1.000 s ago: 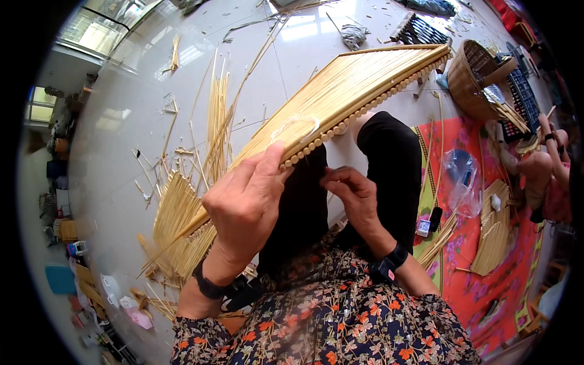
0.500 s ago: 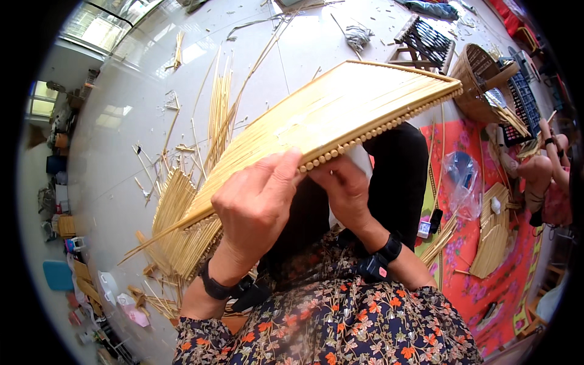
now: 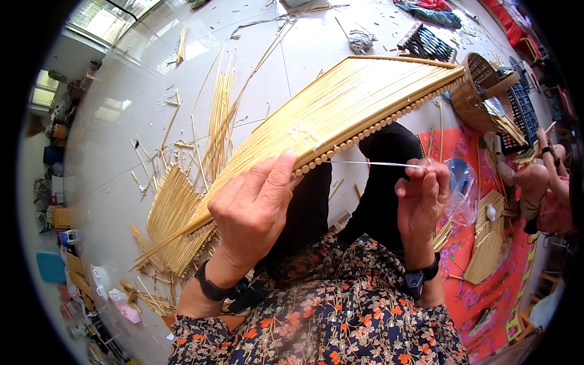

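A broad panel of thin straw-coloured sticks (image 3: 340, 106) slants across in front of me, its near edge lined with a row of round stick ends. My left hand (image 3: 250, 204) is closed on this near edge, thumb on top; the fingers beneath are hidden. A white thread (image 3: 371, 163) stretches taut from under the edge to my right hand (image 3: 424, 198), which pinches it out to the right. Loose pale fibres (image 3: 304, 135) lie on the panel's upper face near my left thumb. Whether the thread goes through the panel cannot be seen.
Another stick panel (image 3: 172, 210) and bundled sticks (image 3: 222, 106) lie on the pale floor at left. On the right are a red floral mat (image 3: 480, 310), a clear plastic bag (image 3: 462, 194), a wicker basket (image 3: 471, 103) and another person's arm (image 3: 550, 161).
My right hand has moved from beneath the panel's edge out to the right, drawing the white thread into view. My left hand stays on the edge, and the panel has tilted slightly.
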Available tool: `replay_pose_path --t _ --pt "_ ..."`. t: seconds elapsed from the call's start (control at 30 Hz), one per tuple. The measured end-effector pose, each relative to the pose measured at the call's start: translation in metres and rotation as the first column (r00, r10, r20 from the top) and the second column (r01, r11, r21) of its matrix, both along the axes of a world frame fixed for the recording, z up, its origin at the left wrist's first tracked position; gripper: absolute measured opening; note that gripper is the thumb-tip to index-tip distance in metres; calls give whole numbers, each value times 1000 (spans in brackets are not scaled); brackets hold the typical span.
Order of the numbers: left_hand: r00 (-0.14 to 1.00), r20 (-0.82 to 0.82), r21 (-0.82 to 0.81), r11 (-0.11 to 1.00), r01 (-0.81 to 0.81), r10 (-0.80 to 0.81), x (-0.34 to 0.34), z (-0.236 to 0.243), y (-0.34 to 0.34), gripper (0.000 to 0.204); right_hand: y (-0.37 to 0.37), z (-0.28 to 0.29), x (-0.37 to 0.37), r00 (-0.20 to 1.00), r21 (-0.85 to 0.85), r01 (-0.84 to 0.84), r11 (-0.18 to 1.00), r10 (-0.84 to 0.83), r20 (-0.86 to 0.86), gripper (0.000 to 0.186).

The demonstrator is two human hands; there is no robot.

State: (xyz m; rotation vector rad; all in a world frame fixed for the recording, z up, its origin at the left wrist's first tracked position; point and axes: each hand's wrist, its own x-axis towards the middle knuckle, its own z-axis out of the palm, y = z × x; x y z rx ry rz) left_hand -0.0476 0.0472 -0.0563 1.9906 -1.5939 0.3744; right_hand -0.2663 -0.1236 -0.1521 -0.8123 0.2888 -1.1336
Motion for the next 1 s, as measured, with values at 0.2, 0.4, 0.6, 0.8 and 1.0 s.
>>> replay_pose_path --t 0.2,0.4,0.6,0.8,1.0 --pt "996 75 -2 999 47 -46 -8 -8 -2 50 0 13 16 664 432 -650 625 191 723 20" --pt "990 123 16 997 73 -74 -10 -14 3 37 -23 -46 -81 883 468 -425 775 469 24 22" --pt "990 115 13 997 79 -80 -4 -10 4 33 -89 -208 -324 948 748 314 584 -151 -280 20" --pt "986 106 33 991 130 -132 -5 -8 6 31 -57 -246 -400 740 583 615 531 -135 -658 11" --pt "976 151 90 986 144 -156 -14 -7 3 29 -26 -70 -138 682 141 -38 989 129 -720 11"
